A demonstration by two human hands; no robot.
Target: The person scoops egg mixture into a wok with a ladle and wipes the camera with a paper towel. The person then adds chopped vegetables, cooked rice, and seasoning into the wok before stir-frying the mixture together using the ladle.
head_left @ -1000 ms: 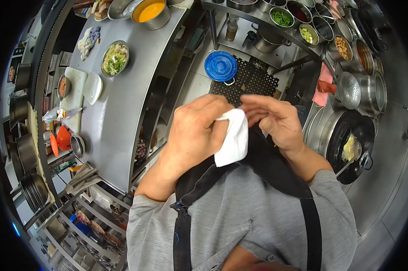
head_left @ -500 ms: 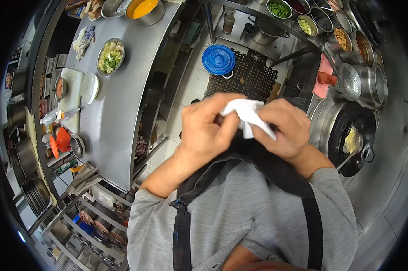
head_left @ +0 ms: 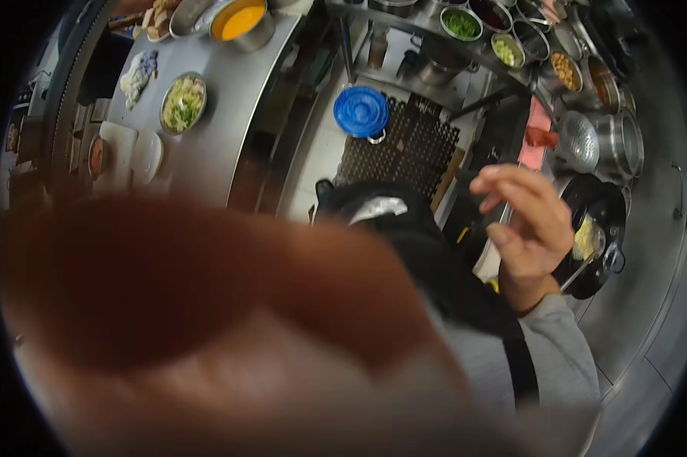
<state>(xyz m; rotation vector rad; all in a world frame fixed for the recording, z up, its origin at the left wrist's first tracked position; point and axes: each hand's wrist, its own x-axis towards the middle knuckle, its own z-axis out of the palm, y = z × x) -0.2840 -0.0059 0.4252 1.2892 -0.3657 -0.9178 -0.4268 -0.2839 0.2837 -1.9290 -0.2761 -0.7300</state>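
Observation:
My left hand (head_left: 229, 282) fills the lower left, very near the camera and badly blurred. Its fingers cannot be made out, nor can I tell whether it holds anything. My right hand (head_left: 530, 221) is raised at the right with loosely curved fingers, the thumb apart and nothing visible in it. Behind it, a black wok (head_left: 591, 202) holds yellow food (head_left: 585, 238) and a metal ladle (head_left: 594, 255). The white cloth or paper seen earlier is not clearly visible. A crumpled whitish, shiny patch (head_left: 381, 207) shows against my dark apron (head_left: 435, 244).
On the left steel counter (head_left: 229, 114) stand a bowl of chopped greens (head_left: 183, 104), a pot of orange liquid (head_left: 240, 23) and white dishes. A blue-lidded pot (head_left: 361, 111) is on the floor by a black mat (head_left: 404, 148). Ingredient bowls and a strainer (head_left: 577, 142) line the right.
My hands have come apart from the white cloth or paper they both held. The left has risen close to the camera; the right has shifted right and opened.

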